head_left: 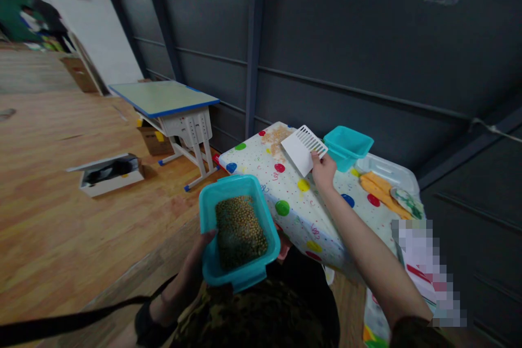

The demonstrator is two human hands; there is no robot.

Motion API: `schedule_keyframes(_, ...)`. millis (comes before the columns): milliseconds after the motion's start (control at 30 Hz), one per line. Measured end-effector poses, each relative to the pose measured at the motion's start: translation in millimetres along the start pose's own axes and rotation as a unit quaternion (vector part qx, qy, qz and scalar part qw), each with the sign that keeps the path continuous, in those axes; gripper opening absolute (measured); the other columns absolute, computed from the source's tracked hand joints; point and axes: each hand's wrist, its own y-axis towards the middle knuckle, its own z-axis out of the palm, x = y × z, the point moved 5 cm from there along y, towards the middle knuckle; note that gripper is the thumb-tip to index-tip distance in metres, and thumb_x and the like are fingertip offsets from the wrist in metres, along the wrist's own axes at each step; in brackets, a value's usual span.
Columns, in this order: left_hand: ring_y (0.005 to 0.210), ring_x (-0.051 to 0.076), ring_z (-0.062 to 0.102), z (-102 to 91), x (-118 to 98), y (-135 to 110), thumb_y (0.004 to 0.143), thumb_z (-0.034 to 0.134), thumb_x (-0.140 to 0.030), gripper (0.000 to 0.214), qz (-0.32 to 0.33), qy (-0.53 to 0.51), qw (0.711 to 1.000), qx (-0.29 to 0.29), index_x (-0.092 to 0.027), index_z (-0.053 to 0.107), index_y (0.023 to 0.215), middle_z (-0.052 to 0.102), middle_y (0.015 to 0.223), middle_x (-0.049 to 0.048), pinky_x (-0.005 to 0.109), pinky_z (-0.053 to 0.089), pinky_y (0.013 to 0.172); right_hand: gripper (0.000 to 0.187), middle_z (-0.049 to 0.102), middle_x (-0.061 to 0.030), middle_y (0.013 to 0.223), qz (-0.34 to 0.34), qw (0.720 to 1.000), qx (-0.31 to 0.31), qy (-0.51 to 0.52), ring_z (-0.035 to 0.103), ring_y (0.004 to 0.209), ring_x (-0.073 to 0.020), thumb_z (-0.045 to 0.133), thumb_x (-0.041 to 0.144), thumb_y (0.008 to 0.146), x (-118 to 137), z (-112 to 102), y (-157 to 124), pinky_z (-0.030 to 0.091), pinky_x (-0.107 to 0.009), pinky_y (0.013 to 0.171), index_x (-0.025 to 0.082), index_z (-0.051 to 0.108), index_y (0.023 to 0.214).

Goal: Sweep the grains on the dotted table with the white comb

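My left hand (204,247) grips the side of a teal plastic container (206,206), holding it tilted in front of my body, off the table. A layer of small round tan-green beans (240,228) covers its bottom. Over the table, my right hand (325,171) pinches the near edge of a flat white slotted plastic piece (302,152); a row of slots runs along its far right side. Just beyond the piece, a spread of pale tan bits (277,138) lies on the dotted tablecloth (265,163). A second teal container (348,144) stands right of my hand.
At the table's right are a clear plastic tray (391,171), an orange cloth (379,193) and a small round dish (405,201). A school desk (167,98) and an open white box (112,176) stand to the left. A dark panelled wall (346,38) rises behind the table.
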Motion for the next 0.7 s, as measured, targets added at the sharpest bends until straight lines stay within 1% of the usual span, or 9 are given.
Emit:
schedule_keyframes(67, 0.163, 0.043, 0.046, 11.0, -5.8, -3.2, 0.081, 0.087, -0.057, 0.070, -0.021, 0.012, 1.000, 0.014, -0.019, 0.078, 0.139, 0.080, 0.146, 0.0114, 0.061, 0.025, 0.141, 0.071, 0.081, -0.0137, 0.091, 0.003, 1.000, -0.001, -0.001, 0.063, 0.082, -0.0283, 0.055, 0.077, 0.090, 0.5, -0.3, -0.3, 0.048, -0.039, 0.079, 0.012, 0.080, 0.103)
schedule_keyframes(133, 0.163, 0.042, 0.046, 13.1, -8.2, -4.1, 0.082, 0.088, -0.059, 0.075, -0.032, 0.019, 0.999, 0.015, -0.017, 0.075, 0.143, 0.078, 0.149, 0.0145, 0.059, 0.028, 0.140, 0.070, 0.080, -0.0124, 0.088, 0.006, 1.000, 0.000, -0.002, 0.062, 0.082, -0.0280, 0.055, 0.077, 0.090, 0.8, -0.3, -0.7, 0.048, -0.039, 0.078, 0.013, 0.080, 0.101)
schedule_keyframes(200, 0.163, 0.041, 0.045, 10.2, -10.8, -2.9, 0.082, 0.088, -0.061, 0.079, -0.008, 0.031, 0.999, 0.007, -0.017, 0.074, 0.146, 0.076, 0.151, 0.0146, 0.056, 0.029, 0.140, 0.072, 0.078, -0.0112, 0.084, 0.006, 1.000, -0.001, -0.004, 0.061, 0.080, -0.0274, 0.053, 0.079, 0.090, 1.4, -0.3, -1.1, 0.048, -0.038, 0.077, 0.013, 0.079, 0.098)
schedule_keyframes(300, 0.163, 0.039, 0.047, 10.1, -10.2, -0.6, 0.084, 0.088, -0.058, 0.081, 0.017, 0.046, 0.998, 0.035, -0.020, 0.069, 0.153, 0.075, 0.153, 0.0120, 0.054, 0.030, 0.140, 0.075, 0.076, -0.0104, 0.080, 0.006, 1.000, -0.006, -0.007, 0.059, 0.077, -0.0268, 0.051, 0.082, 0.089, 2.6, -0.7, -1.6, 0.047, -0.039, 0.075, 0.013, 0.079, 0.096)
schedule_keyframes(367, 0.159, 0.039, 0.052, 11.7, -4.5, 0.0, 0.087, 0.085, -0.056, 0.082, -0.022, 0.015, 0.999, 0.046, -0.018, 0.065, 0.157, 0.076, 0.150, 0.0134, 0.056, 0.034, 0.139, 0.076, 0.076, -0.0106, 0.081, 0.007, 1.000, -0.006, -0.008, 0.060, 0.077, -0.0271, 0.050, 0.084, 0.089, 3.6, -1.1, -1.7, 0.047, -0.039, 0.076, 0.013, 0.078, 0.097)
schedule_keyframes(433, 0.154, 0.041, 0.058, 13.5, 0.7, -0.6, 0.089, 0.083, -0.055, 0.084, -0.073, -0.030, 0.996, 0.038, -0.015, 0.062, 0.159, 0.079, 0.145, 0.0154, 0.058, 0.038, 0.136, 0.078, 0.076, -0.0111, 0.082, 0.007, 1.000, -0.004, -0.010, 0.060, 0.078, -0.0278, 0.050, 0.085, 0.089, 4.8, -1.6, -1.6, 0.047, -0.040, 0.077, 0.013, 0.078, 0.097)
schedule_keyframes(500, 0.149, 0.042, 0.063, 17.1, 0.0, -1.3, 0.088, 0.084, -0.056, 0.087, -0.089, -0.057, 0.994, 0.039, -0.015, 0.061, 0.161, 0.082, 0.138, 0.0158, 0.058, 0.042, 0.134, 0.078, 0.077, -0.0118, 0.083, 0.008, 1.000, -0.003, -0.011, 0.061, 0.080, -0.0285, 0.050, 0.086, 0.089, 5.8, -2.1, -1.6, 0.047, -0.041, 0.079, 0.013, 0.077, 0.097)
schedule_keyframes(633, 0.147, 0.041, 0.065, 19.9, -13.0, 0.3, 0.087, 0.086, -0.055, 0.083, -0.070, -0.043, 0.996, 0.041, -0.018, 0.064, 0.158, 0.085, 0.133, 0.0135, 0.054, 0.049, 0.130, 0.076, 0.076, -0.0113, 0.081, 0.016, 1.000, -0.004, -0.010, 0.061, 0.081, -0.0287, 0.050, 0.085, 0.089, 6.9, -2.5, -2.2, 0.048, -0.041, 0.079, 0.014, 0.076, 0.093)
schedule_keyframes(700, 0.148, 0.040, 0.065, 15.5, -20.4, 1.9, 0.091, 0.082, -0.057, 0.078, -0.053, -0.032, 0.998, 0.011, -0.019, 0.065, 0.157, 0.086, 0.132, 0.0114, 0.052, 0.050, 0.129, 0.074, 0.075, -0.0104, 0.080, 0.020, 1.000, -0.005, -0.012, 0.060, 0.080, -0.0282, 0.051, 0.084, 0.089, 7.0, -2.4, -2.8, 0.048, -0.040, 0.079, 0.014, 0.076, 0.092)
